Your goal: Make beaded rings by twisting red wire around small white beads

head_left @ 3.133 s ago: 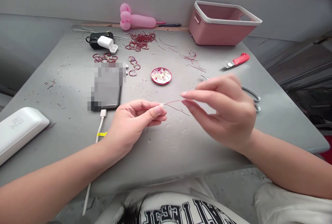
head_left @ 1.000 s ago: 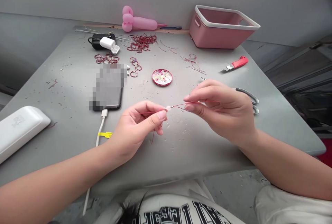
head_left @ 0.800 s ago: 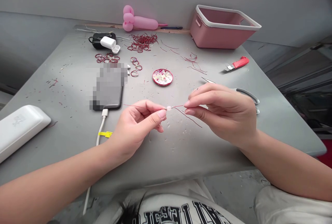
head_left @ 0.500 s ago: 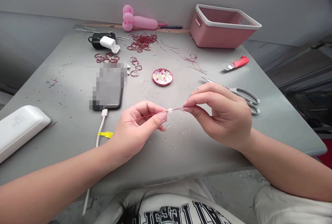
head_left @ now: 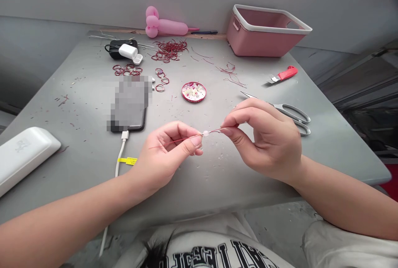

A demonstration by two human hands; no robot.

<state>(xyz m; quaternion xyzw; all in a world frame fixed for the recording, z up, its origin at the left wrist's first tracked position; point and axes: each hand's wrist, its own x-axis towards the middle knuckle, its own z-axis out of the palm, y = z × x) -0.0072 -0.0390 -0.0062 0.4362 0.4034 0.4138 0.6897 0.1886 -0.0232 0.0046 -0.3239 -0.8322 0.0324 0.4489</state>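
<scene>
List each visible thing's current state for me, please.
Red cord: pinched at two places
Pale bead: on the cord
Left hand: pinching the cord
Right hand: pinching the cord
Dish: upright, holding beads
Phone: cable plugged in
White case: lid open
Knife: blade exposed
Scissors: lying flat, partly hidden
Balloon: inflated
Basket: upright, lidless

Thin thread (head_left: 177, 140) was red, round bead (head_left: 205, 134) white.
Beyond the bead, the rectangular plastic bin (head_left: 258, 44) was white-rimmed pink.

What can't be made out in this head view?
Head view throughout:
Phone: screen masked by pixelation.
Red cord: pinched parts covered by the left hand and right hand.
Scissors: middle hidden behind the right hand.
White case: cut off by the left edge.
Piled beads: too small to count.
</scene>
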